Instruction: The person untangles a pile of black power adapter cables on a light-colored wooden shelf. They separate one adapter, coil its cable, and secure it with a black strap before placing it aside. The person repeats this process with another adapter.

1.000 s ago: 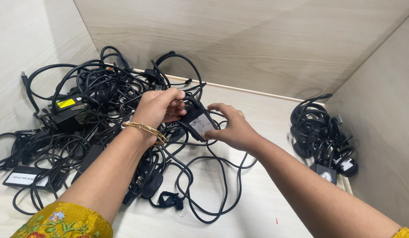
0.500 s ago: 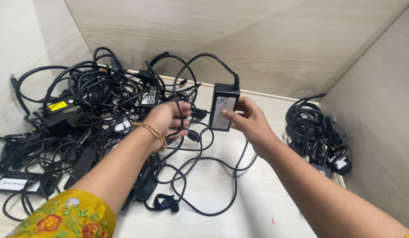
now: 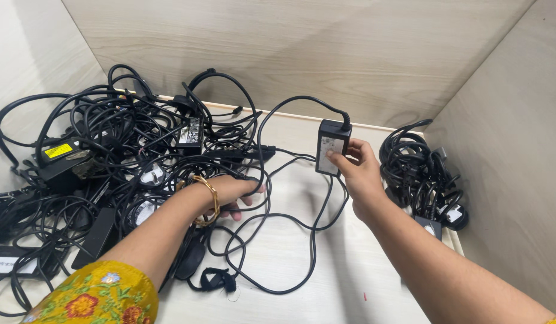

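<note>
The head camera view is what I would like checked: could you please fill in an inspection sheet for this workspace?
Surface: pale wood-grain tabletop, bare in the middle.
Job's things: black power adapter, lifted off the surface, its cord arching back to the pile.
Clutter: tangled pile of black adapters and cables on the left; coiled bundle on the right.
Grippers: right hand grips the adapter; left hand, bangle on the wrist, lies among the loose cables.
Cables: one loose cable loops across the bare middle.
Surroundings: wood-grain panels behind and on both sides.
</note>
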